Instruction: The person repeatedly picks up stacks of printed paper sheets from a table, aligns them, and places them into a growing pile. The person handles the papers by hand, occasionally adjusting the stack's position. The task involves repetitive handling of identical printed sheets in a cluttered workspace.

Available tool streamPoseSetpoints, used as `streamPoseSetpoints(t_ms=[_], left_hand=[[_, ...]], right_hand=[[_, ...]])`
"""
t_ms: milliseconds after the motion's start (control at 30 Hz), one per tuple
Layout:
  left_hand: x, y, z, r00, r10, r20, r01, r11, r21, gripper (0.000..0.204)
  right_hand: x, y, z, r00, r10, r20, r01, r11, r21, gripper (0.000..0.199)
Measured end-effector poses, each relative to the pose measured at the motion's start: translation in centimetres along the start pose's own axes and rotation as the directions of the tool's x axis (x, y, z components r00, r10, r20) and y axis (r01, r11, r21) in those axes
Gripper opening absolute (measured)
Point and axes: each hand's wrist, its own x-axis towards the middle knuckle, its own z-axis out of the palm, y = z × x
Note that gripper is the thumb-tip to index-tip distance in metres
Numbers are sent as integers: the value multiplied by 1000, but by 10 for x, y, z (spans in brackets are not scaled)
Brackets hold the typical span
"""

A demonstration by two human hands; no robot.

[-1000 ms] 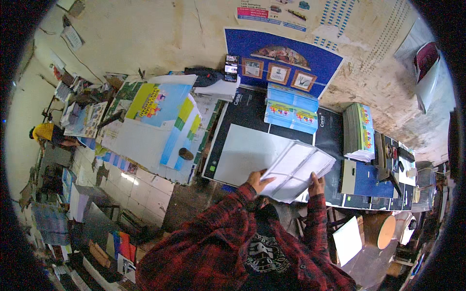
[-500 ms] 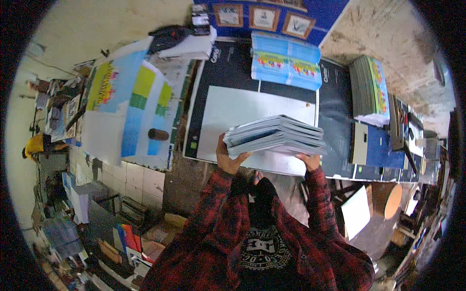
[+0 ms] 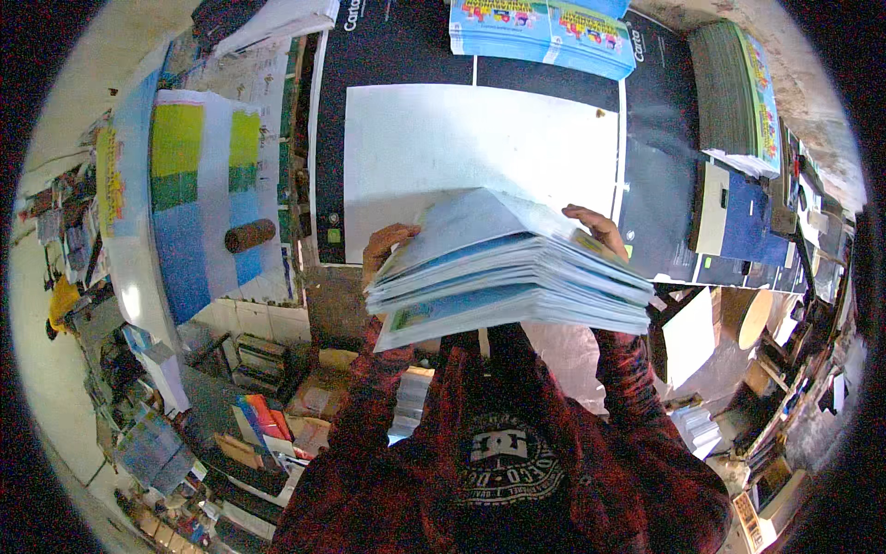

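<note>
A thick stack of printed sheets (image 3: pixel 508 272), light blue at the edges, is lifted close under the camera. My left hand (image 3: pixel 383 247) grips its left side and my right hand (image 3: pixel 600 226) holds its far right edge, fingers over the top. Both red plaid sleeves come up from below. Beyond the stack lies a large white sheet (image 3: pixel 480 152) on a dark work surface (image 3: pixel 646 198).
Blue printed booklets (image 3: pixel 540 32) lie at the far edge. A tall pile of sheets (image 3: pixel 738 92) stands at the right. Large coloured posters (image 3: pixel 198 203) with a brown cylinder (image 3: pixel 251 235) on them cover the left table. Cluttered shelves and boxes fill the floor at lower left.
The stack has been lifted off the white sheet and brought up toward the camera, held by both hands. The view has tilted further down.
</note>
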Motion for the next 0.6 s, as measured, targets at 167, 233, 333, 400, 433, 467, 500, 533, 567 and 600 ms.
streamPoseSetpoints(t_ms=[167,233,333,400,433,467,500,533,567,600], left_hand=[[-17,-22,-11,993,41,107,-32,996,-85,45],[-16,-32,-9,992,47,116,-35,994,-99,46],[-7,-39,3,998,28,48,-24,996,-83,46],[8,-42,13,1000,17,16,-16,998,-59,47],[18,-42,17,1000,1,10,-1,999,-53,47],[21,-46,19,1000,1,-10,-2,999,-41,47],[26,-48,20,1000,-2,-13,2,1000,-30,48],[29,-47,20,1000,-7,-5,7,1000,-25,48],[29,-47,16,1000,-1,16,2,1000,-29,48],[29,-47,11,999,2,40,0,999,-38,48]], right_hand=[[-2,40,0,928,-276,251,308,946,-101,42],[0,25,11,956,-256,140,273,955,-118,38],[-6,68,-16,975,-185,123,183,983,27,39],[-4,97,-17,936,-336,103,318,935,157,41],[-6,101,-15,907,-417,61,401,898,182,41],[-5,97,-8,935,-350,52,341,931,132,39],[1,83,-1,960,-279,27,276,958,81,37],[3,75,1,960,-278,26,276,958,77,36],[3,65,3,959,-284,11,283,957,62,36],[6,59,5,931,-364,23,360,928,91,37]])
